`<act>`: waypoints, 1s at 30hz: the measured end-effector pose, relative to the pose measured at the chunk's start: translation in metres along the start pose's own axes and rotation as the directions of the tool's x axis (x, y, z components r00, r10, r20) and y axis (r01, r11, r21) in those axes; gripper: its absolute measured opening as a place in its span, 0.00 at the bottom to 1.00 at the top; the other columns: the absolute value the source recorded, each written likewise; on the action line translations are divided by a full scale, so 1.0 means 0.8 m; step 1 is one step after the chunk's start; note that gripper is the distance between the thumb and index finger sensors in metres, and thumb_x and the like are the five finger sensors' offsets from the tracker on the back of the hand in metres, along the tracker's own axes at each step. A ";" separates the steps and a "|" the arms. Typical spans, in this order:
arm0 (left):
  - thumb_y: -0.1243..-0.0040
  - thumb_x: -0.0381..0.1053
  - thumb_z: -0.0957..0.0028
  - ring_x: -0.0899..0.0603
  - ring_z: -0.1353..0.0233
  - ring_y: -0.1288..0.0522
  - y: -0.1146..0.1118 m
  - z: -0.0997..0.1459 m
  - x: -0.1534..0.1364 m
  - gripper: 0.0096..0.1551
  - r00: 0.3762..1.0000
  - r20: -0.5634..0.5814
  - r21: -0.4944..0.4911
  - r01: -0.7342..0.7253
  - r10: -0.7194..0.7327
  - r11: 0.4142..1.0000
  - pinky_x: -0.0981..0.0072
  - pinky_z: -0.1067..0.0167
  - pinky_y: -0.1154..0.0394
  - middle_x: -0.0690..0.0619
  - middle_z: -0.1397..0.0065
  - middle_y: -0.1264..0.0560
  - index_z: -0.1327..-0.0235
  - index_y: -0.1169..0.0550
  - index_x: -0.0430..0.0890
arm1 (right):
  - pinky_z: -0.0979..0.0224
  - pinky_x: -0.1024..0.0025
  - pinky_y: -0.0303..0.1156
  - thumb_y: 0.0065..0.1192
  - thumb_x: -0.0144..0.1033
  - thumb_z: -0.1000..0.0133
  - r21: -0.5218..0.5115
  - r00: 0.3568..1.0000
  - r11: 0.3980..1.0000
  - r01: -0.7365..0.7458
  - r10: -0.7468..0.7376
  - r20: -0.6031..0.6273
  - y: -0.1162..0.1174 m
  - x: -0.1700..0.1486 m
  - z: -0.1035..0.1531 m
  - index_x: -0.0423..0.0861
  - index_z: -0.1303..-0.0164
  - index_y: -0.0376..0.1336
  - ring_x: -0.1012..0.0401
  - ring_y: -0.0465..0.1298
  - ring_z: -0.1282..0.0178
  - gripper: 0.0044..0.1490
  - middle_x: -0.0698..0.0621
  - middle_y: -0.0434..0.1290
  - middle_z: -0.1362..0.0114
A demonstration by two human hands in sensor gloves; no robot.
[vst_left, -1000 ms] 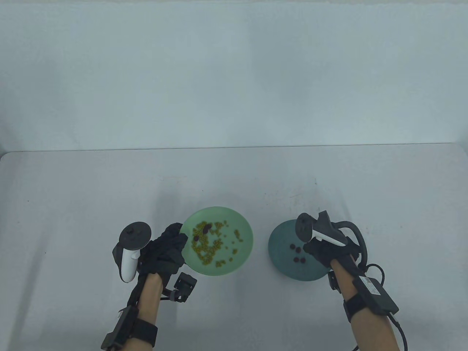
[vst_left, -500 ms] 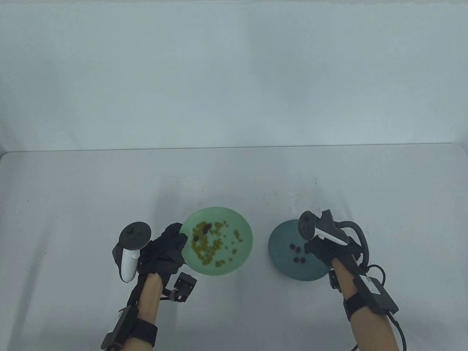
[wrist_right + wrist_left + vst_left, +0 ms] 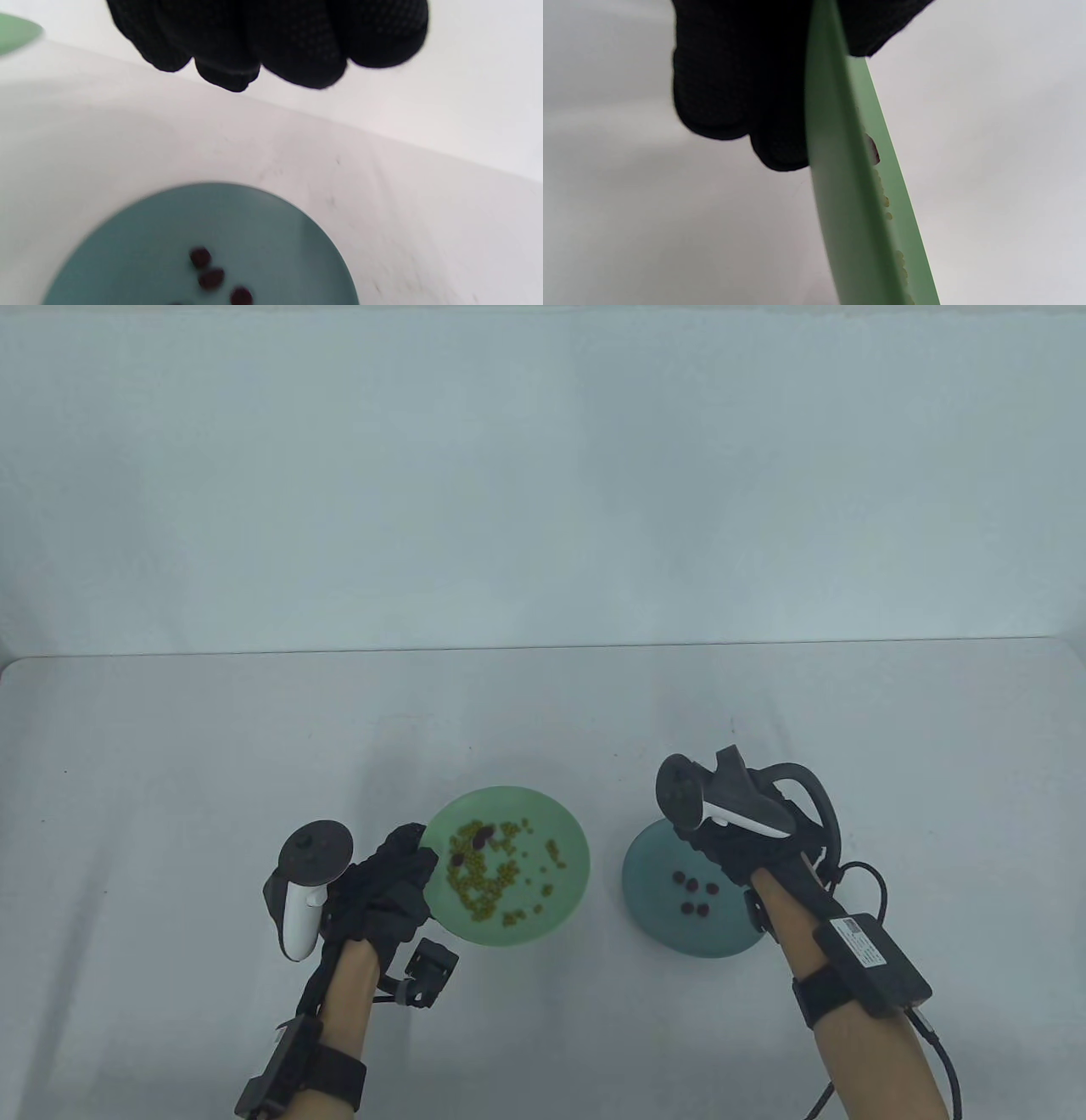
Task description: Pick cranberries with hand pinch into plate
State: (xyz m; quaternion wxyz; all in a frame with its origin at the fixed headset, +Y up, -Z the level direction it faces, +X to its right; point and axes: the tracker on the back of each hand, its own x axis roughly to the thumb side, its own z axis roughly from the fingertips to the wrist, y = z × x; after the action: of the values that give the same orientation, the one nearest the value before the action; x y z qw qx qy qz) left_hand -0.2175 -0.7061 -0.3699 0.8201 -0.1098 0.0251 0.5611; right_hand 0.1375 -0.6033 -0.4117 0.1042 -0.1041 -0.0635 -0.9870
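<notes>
Left hand [image 3: 382,891] grips the green plate [image 3: 560,899] by its rim; right hand [image 3: 738,853], fingers curled and holding nothing visible, hovers over the teal plate [image 3: 645,899] holding 5 cranberries [image 3: 693,886].

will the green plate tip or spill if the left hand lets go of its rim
Probably. The left hand grips the green plate by one edge, and the left wrist view shows it steeply tilted. It looks stiff, not sagging. The loose yellow pieces and dark cranberries would likely slide.

Left hand [image 3: 386,891] grips low with fingers [image 3: 721,84] curled; right hand [image 3: 742,853] hangs loosely bunched
</notes>
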 end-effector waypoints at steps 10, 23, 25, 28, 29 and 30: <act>0.47 0.41 0.38 0.44 0.51 0.11 -0.002 0.000 0.001 0.32 1.000 0.006 -0.006 0.002 -0.002 1.000 0.58 0.50 0.14 0.38 0.36 0.24 0.24 0.38 0.31 | 0.52 0.69 0.81 0.60 0.54 0.42 -0.104 0.985 0.994 -0.014 0.032 0.168 -0.053 0.090 -0.009 0.47 0.33 0.69 0.69 0.80 0.65 0.32 0.65 0.78 0.63; 0.47 0.41 0.38 0.45 0.51 0.11 -0.004 -0.001 0.001 0.32 1.000 0.010 -0.012 0.001 -0.001 1.000 0.58 0.50 0.14 0.38 0.36 0.24 0.24 0.38 0.31 | 0.52 0.69 0.81 0.59 0.51 0.40 -0.088 0.940 0.996 0.019 0.012 0.341 -0.046 0.184 -0.022 0.53 0.27 0.65 0.68 0.80 0.64 0.31 0.64 0.78 0.63; 0.47 0.41 0.38 0.45 0.51 0.11 -0.004 -0.001 0.001 0.32 1.000 0.009 -0.011 -0.002 0.002 1.000 0.58 0.50 0.14 0.38 0.36 0.24 0.23 0.38 0.31 | 0.52 0.68 0.81 0.58 0.50 0.39 -0.078 0.935 0.997 0.016 0.013 0.356 -0.040 0.194 -0.024 0.53 0.27 0.65 0.68 0.80 0.64 0.30 0.64 0.78 0.63; 0.47 0.41 0.38 0.45 0.51 0.11 -0.004 -0.001 0.001 0.32 1.000 0.009 -0.010 -0.001 0.001 1.000 0.58 0.50 0.14 0.38 0.36 0.24 0.24 0.38 0.31 | 0.52 0.68 0.81 0.58 0.50 0.39 -0.063 0.928 0.998 0.005 0.019 0.372 -0.032 0.204 -0.027 0.54 0.26 0.64 0.68 0.80 0.64 0.30 0.64 0.78 0.63; 0.47 0.41 0.38 0.45 0.51 0.11 -0.004 -0.001 0.001 0.32 1.000 0.010 -0.010 -0.002 0.002 1.000 0.58 0.50 0.14 0.38 0.36 0.24 0.24 0.38 0.31 | 0.52 0.68 0.81 0.58 0.50 0.39 -0.058 0.927 0.998 0.005 0.017 0.375 -0.029 0.207 -0.027 0.54 0.26 0.64 0.68 0.80 0.64 0.30 0.64 0.78 0.63; 0.47 0.41 0.38 0.45 0.51 0.11 -0.004 -0.001 0.001 0.32 1.000 0.010 -0.010 -0.002 0.003 1.000 0.58 0.50 0.14 0.38 0.36 0.24 0.24 0.38 0.31 | 0.52 0.68 0.81 0.58 0.49 0.39 -0.056 0.926 0.998 0.004 0.018 0.377 -0.027 0.209 -0.028 0.54 0.26 0.64 0.68 0.80 0.64 0.30 0.64 0.78 0.63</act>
State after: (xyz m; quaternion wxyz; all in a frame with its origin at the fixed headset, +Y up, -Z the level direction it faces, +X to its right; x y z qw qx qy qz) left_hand -0.2140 -0.7065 -0.3704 0.8189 -0.1113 0.0183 0.5628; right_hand -0.0311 -0.6176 -0.3990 0.0907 -0.2951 -0.0545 -0.9496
